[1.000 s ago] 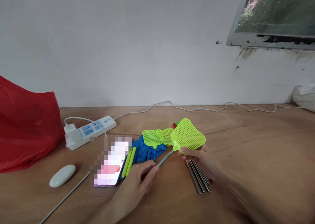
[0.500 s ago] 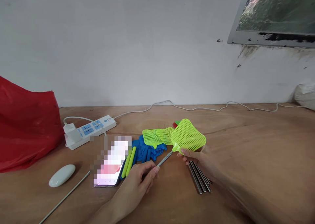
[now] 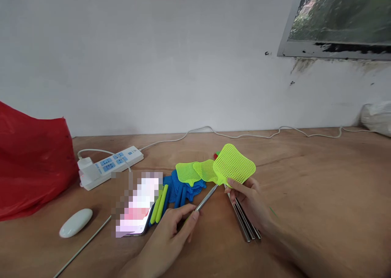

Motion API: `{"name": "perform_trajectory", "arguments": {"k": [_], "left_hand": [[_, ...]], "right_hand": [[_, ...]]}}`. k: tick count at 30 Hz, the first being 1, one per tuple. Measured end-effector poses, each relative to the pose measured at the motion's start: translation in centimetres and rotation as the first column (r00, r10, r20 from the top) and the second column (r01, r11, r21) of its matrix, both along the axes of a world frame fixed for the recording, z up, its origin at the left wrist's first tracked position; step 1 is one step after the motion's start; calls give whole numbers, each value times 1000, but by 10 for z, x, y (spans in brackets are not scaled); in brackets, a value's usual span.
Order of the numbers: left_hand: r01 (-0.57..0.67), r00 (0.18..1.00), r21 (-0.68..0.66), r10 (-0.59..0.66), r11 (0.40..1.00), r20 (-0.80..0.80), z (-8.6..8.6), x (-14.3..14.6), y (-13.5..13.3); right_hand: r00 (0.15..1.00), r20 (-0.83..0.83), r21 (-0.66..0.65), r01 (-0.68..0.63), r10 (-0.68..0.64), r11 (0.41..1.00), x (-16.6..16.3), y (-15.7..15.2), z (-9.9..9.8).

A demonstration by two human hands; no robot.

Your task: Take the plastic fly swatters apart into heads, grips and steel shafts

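A yellow-green mesh fly swatter head point(image 3: 233, 164) is pinched near its neck between the thumb and fingers of my right hand point(image 3: 252, 200). My left hand point(image 3: 171, 235) is closed around the lower part of a thin metal rod point(image 3: 207, 197), which slants up to the right. The rod's upper end meets the swatter head's neck; whether it sits inside cannot be made out. Below my right hand lie several loose metal rods point(image 3: 244, 223), partly covered by it. More yellow-green heads point(image 3: 187, 173) rest on blue swatter heads point(image 3: 175, 188) behind my left hand.
Yellow-green handles point(image 3: 161, 204) and blue handles point(image 3: 180, 198) lie beside a lit phone point(image 3: 139, 208). Further left are a white power strip point(image 3: 111, 166), a white oval object point(image 3: 76, 223) and a red cloth or bag point(image 3: 33, 159). A white cable point(image 3: 238, 136) runs along the wall.
The swatter head has turned slightly in my right hand, its neck now more to the right. Both hands keep their grips. The camera view has shifted a little.
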State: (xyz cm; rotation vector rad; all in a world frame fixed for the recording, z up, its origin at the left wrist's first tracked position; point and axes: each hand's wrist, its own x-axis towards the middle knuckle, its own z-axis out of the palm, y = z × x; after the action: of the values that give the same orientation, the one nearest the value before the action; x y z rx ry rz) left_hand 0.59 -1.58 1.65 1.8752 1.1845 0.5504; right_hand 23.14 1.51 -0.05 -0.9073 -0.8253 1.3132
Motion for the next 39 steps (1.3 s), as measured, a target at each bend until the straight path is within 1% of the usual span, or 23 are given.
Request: {"name": "perform_trajectory", "arguments": {"k": [4, 7, 9, 11, 17, 22, 24, 26, 30, 33, 36, 39], "left_hand": [[26, 999, 19, -25, 999, -33, -4, -2, 1], [11, 998, 67, -7, 998, -69, -7, -4, 1], [-11, 996, 85, 18, 996, -84, -8, -4, 1], [-23, 996, 75, 29, 997, -81, -9, -4, 0], [-22, 996, 68, 27, 997, -80, -11, -3, 1], [-19, 997, 99, 27, 995, -76, -9, -1, 4], [2, 998, 77, 2, 997, -55, -8, 0, 4], [26, 999, 48, -24, 999, -38, -7, 1, 3], [68, 997, 30, -66, 997, -47, -5, 2, -1], [79, 996, -3, -79, 997, -38, -4, 3, -2], [99, 994, -27, -100, 995, -44, -2, 3, -3], [133, 985, 6, -131, 991, -115, 1, 2, -4]], "right_hand": [[992, -75, -28, 97, -99, 995, 4, 5, -3], [991, -80, -50, 102, -106, 994, 4, 6, -3], [994, -58, -47, 91, -94, 995, 4, 7, -3], [996, -25, -38, 85, -86, 996, 3, 7, -4], [998, 29, -42, 64, -63, 997, 5, 8, -11], [985, 123, 45, 112, -117, 993, -4, 3, -11], [980, 176, 90, 82, -97, 993, -10, -1, -9], [971, 235, 114, 22, -48, 993, -16, -6, -5], [947, 311, 108, -118, 80, 987, -18, -10, -2], [955, 265, 94, -162, 132, 982, -14, -8, -6], [983, 160, 74, -106, 93, 992, -11, -5, -12], [994, 96, 55, -54, 49, 997, -9, -3, -13]]}}
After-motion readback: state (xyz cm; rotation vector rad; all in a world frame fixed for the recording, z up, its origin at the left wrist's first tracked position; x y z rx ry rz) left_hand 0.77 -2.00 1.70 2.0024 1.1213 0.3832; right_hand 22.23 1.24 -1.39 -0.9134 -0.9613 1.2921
